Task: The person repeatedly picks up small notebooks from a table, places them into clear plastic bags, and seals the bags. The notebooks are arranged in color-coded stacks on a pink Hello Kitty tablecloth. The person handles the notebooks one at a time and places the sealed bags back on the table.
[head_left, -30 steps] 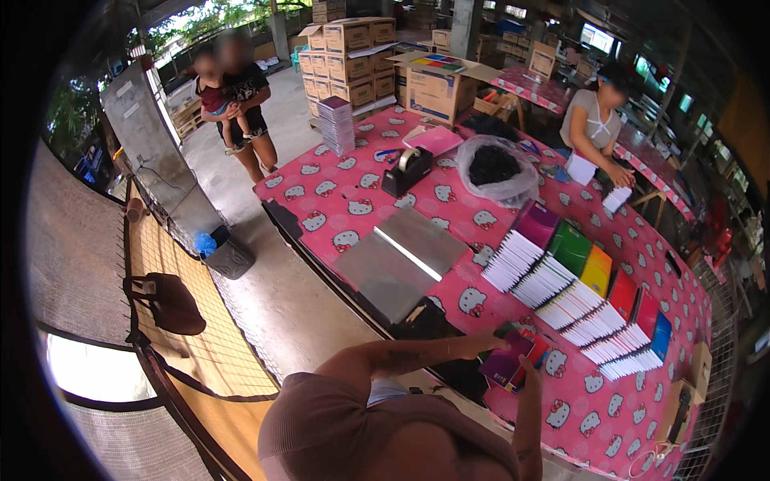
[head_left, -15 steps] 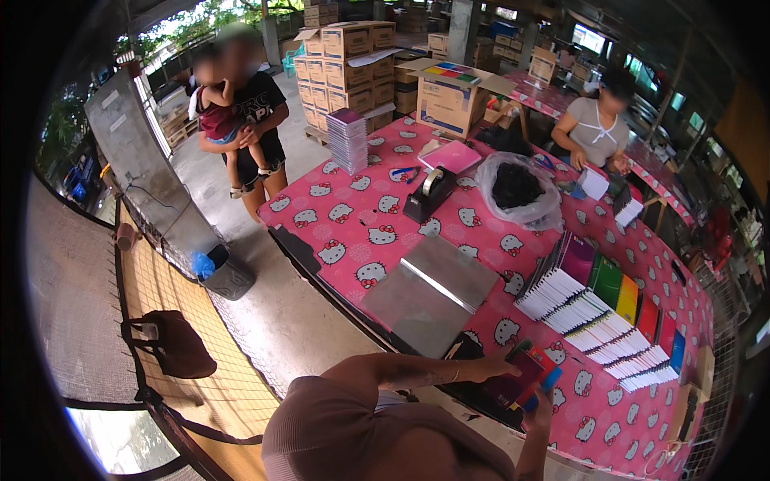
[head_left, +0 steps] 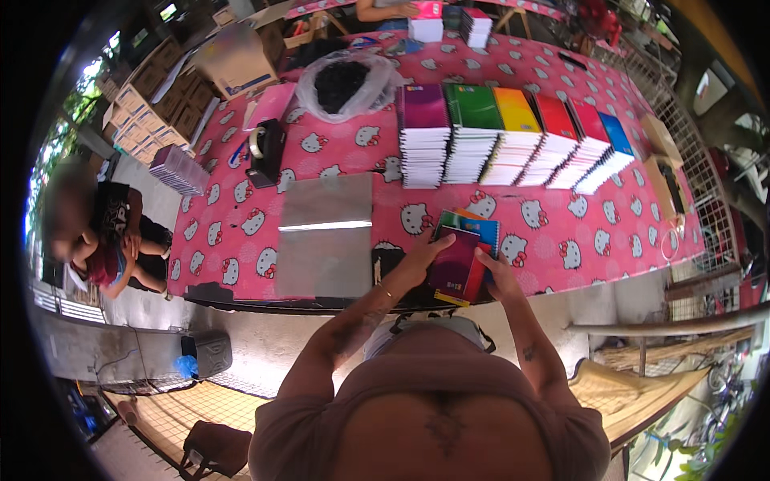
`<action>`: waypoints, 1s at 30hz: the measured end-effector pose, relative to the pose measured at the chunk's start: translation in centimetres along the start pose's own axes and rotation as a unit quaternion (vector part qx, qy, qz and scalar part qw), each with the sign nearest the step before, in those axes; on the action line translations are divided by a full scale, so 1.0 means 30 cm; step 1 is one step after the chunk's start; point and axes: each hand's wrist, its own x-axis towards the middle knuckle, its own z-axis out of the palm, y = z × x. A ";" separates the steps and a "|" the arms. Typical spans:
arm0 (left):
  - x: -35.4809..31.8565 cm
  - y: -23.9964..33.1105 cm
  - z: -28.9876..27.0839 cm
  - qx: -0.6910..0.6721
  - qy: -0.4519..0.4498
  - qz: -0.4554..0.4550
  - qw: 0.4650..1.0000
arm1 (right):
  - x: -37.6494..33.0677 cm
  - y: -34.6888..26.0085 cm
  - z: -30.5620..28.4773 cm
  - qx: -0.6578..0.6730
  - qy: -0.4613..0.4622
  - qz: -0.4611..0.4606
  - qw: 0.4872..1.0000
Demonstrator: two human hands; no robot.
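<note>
Notebooks [head_left: 455, 260], fanned with purple uppermost, are being held at the near edge of the table [head_left: 601, 271]. The left hand [head_left: 419, 262] is gripping their left side; the right hand [head_left: 502, 280] is gripping their right. Notebook stacks [head_left: 511, 152] are standing farther from that edge.

Left head-worn fisheye, near pink table [head_left: 545, 260], facing steeply down.

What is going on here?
A person's left hand and right hand hold a fan of notebooks, purple on top, at the pink table's near edge. Six notebook stacks stand beyond. A greyish sheet lies to the left, a tape dispenser farther off. Across the table, a co-worker's hand is at a pink-topped stack.
</note>
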 end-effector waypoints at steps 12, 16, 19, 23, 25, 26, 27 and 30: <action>-0.102 -0.098 -0.010 0.180 -0.021 0.075 0.981 | -0.049 0.057 -0.051 -0.114 -0.047 -0.039 0.992; -0.102 -0.108 -0.013 0.164 -0.008 0.148 0.975 | -0.070 0.060 -0.010 -0.168 -0.031 -0.176 0.969; -0.127 -0.052 0.040 0.121 -0.013 0.120 0.985 | -0.048 0.050 0.018 -0.157 -0.048 -0.200 0.966; -0.104 0.004 0.069 0.188 -0.017 0.120 0.975 | 0.015 -0.054 0.032 -0.184 -0.031 -0.186 0.965; -0.122 0.046 0.083 0.278 -0.047 0.137 0.950 | 0.042 -0.142 0.009 -0.028 -0.051 -0.005 0.998; -0.163 0.075 0.089 0.347 -0.077 0.164 0.920 | 0.050 -0.181 -0.003 -0.004 -0.051 0.041 0.998; -0.193 0.085 0.090 0.412 -0.104 0.189 0.885 | 0.053 -0.209 -0.009 0.021 -0.052 0.090 0.994; -0.204 0.056 0.091 0.694 -0.081 0.351 0.623 | 0.086 -0.220 -0.049 0.037 -0.082 0.201 0.975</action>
